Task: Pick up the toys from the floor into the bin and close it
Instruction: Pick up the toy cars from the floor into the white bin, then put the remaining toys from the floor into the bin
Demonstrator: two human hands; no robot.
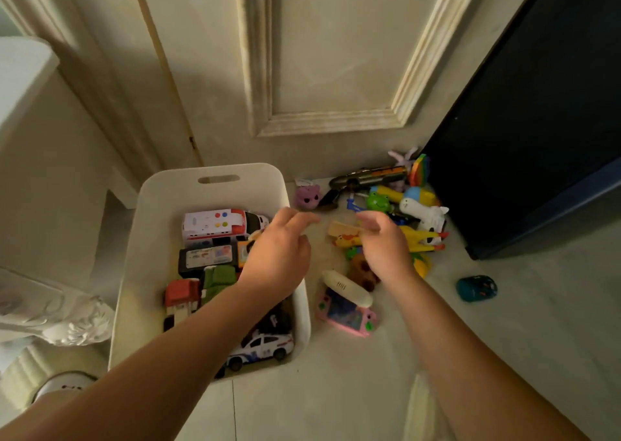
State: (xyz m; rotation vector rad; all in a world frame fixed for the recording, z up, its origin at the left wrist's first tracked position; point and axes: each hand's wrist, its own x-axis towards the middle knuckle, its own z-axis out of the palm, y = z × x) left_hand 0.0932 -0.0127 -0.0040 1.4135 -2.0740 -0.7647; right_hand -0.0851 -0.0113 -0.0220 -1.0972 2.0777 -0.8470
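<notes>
White bin (168, 205) holds cars (260, 346); my left hand (279, 256) hovers open over its rim, right hand (383, 249) loosely open above floor toys (423, 212).

I log, left to right: bin (144, 239) on the floor (336, 390), ambulance (221, 224) at its far end, police car (260, 346) at its near end; toy pile (423, 212) just right of it, before the door (319, 54); handheld game (346, 316) at the pile's near edge; small car (476, 288) well apart, rightmost.

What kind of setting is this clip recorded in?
Probably a room in a home: a panelled door behind, a white bin of toy cars on the pale floor, and a pile of toys beside it.
</notes>
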